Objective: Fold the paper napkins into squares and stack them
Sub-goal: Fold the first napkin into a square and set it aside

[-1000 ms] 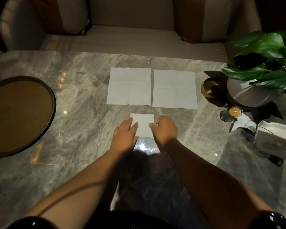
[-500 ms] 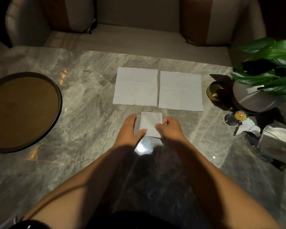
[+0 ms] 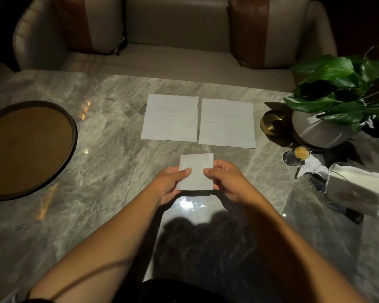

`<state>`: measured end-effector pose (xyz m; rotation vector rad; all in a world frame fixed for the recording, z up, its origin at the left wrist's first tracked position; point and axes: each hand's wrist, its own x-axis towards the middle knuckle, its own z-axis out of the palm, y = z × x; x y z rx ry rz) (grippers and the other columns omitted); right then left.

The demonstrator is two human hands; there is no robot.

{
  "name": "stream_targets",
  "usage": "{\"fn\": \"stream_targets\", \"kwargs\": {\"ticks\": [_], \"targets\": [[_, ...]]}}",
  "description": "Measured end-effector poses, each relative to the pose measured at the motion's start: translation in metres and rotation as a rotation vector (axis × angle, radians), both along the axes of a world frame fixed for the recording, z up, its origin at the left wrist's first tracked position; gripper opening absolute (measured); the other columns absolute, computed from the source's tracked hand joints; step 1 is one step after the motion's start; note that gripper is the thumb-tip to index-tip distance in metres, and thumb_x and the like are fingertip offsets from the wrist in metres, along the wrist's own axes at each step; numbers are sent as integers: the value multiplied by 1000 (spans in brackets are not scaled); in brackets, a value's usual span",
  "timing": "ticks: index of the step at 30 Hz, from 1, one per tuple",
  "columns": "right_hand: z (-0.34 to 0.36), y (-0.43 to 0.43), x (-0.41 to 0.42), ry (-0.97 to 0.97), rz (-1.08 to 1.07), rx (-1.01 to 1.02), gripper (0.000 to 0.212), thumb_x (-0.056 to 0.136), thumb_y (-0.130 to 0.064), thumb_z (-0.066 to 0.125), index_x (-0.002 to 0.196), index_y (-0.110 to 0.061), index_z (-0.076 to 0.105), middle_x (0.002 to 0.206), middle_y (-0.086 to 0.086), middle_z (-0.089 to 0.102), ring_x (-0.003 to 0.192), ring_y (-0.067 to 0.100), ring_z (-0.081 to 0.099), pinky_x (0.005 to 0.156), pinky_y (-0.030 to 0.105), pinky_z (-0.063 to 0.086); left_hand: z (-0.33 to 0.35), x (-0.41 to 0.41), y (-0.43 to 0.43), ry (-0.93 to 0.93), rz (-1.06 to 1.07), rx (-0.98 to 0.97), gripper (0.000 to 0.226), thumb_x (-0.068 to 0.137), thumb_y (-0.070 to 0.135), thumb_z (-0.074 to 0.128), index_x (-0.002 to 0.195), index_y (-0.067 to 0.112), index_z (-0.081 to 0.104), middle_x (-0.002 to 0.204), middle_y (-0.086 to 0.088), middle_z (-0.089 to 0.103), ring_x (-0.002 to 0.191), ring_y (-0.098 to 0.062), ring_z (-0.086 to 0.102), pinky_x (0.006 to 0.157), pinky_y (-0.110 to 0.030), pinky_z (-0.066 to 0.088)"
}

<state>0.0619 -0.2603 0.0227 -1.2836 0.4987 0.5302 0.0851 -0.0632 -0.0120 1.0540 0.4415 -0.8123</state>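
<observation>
Your left hand (image 3: pixel 170 184) and right hand (image 3: pixel 227 181) now pinch the folded napkin (image 3: pixel 196 171) by its sides, lifted off the marble table (image 3: pixel 109 162) at frame centre where it lay pressed flat: one square looks ready to stack. Two open napkins (image 3: pixel 170 118) lie above it. The round tray (image 3: pixel 29 147), left, holds nothing.

Dim room. Marble table (image 3: pixel 109 162) reflecting a bright light; beige sofa (image 3: pixel 175 51) sitting behind it, two brown-and-cream cushions (image 3: pixel 92 25) leaning against its back.
</observation>
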Motion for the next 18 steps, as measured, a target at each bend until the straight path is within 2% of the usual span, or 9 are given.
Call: {"fn": "stream_targets", "kwargs": {"ticks": [3,5,8,10,12,15,18], "targets": [[-3,9,0,-7,3,3,30,95,-3,63,120,12,56,112,21,73,102,34,73,92,49,58,3,-4,10,-15,63,54,49,77,14,76,121,-3,64,112,-21,72,102,-32,71,75,-33,60],[-5,17,2,-20,13,-20,29,94,-3,65,117,11,58,110,20,74,100,32,74,91,47,59,7,-3,18,-31,101,73,36,85,8,71,118,-3,65,109,-21,73,100,-32,72,73,-33,61],[-6,34,7,-41,1,-35,11,94,-8,66,102,-1,67,101,15,77,91,32,73,90,49,57,11,0,35,-45,130,104,26,90,4,66,116,-2,66,107,-20,74,98,-31,72,73,-33,61],[-4,49,10,-46,-24,-60,6,94,-11,66,90,-8,69,86,11,77,78,31,67,73,40,59,13,3,49,-55,141,115,25,91,3,64,116,-1,67,108,-20,73,97,-31,72,75,-34,62],[-2,68,14,-57,-25,-104,11,93,-12,67,83,-12,71,71,9,72,63,25,60,50,28,52,13,6,67,-58,163,112,25,92,2,63,117,-2,66,107,-21,73,94,-30,72,77,-34,62],[-1,100,18,-56,1,-170,20,91,-18,70,71,-21,73,60,6,62,51,16,52,44,25,46,13,13,98,-60,201,90,26,92,2,62,117,-3,65,109,-23,72,96,-32,70,82,-37,60],[-4,136,25,-45,0,-225,26,89,-17,72,64,-22,70,56,3,60,47,12,51,43,22,45,12,22,135,-50,214,81,22,92,2,63,113,-2,67,108,-22,73,98,-32,71,82,-37,61]]}}
